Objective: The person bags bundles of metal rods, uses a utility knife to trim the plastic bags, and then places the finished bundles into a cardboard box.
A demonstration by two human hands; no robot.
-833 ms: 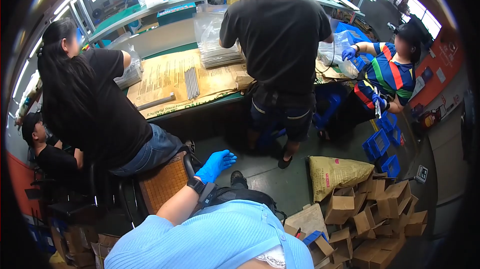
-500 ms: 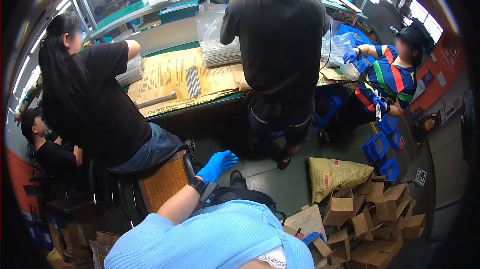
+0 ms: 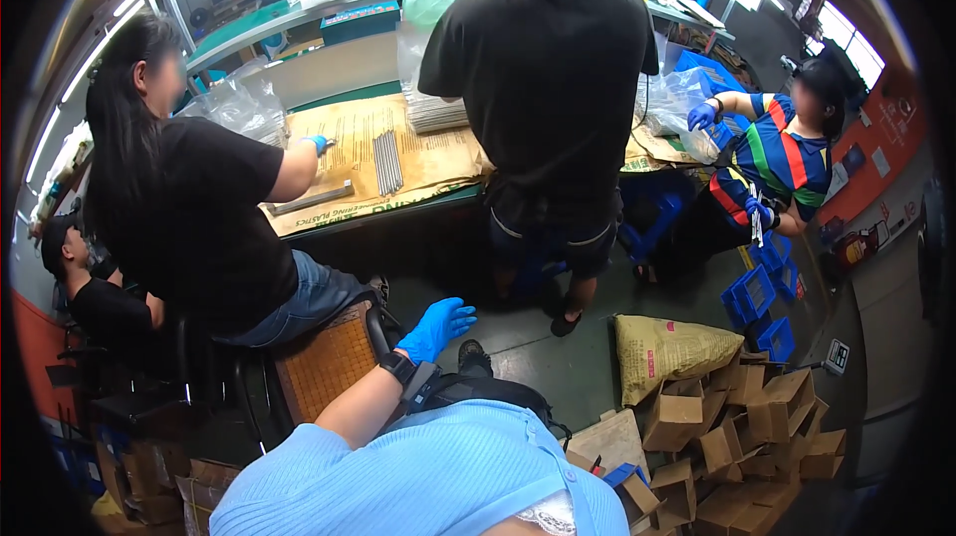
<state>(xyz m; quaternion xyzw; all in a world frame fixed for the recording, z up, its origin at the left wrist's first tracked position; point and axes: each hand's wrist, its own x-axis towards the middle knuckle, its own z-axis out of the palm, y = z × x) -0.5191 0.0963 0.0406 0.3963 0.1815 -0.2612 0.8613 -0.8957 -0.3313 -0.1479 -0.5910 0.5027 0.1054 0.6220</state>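
My left hand (image 3: pixel 436 330), in a blue glove, is held out in front of my body above the floor. Its fingers stretch to the right, and nothing shows in them. A black band with a dark device (image 3: pixel 417 383) sits on my left wrist. The nearest thing to this hand is a chair (image 3: pixel 321 361) with a woven brown seat, just left of it. No part of my right hand appears. On the workbench ahead, grey rods (image 3: pixel 387 163) lie side by side on brown paper (image 3: pixel 339 138), with a longer bar (image 3: pixel 313 199) close by.
Co-workers sit at the left, stand at the bench (image 3: pixel 460 200) and sit at the right holding thin rods (image 3: pixel 756 222). A yellow sack (image 3: pixel 669 352) lies right of me beside piled cardboard boxes (image 3: pixel 737 436). Blue bins (image 3: pixel 752 292) stand behind them.
The co-worker at the left has reached a gloved hand over the brown paper. A round translucent green thing now shows beside the standing person's shoulder. My left hand has hardly moved.
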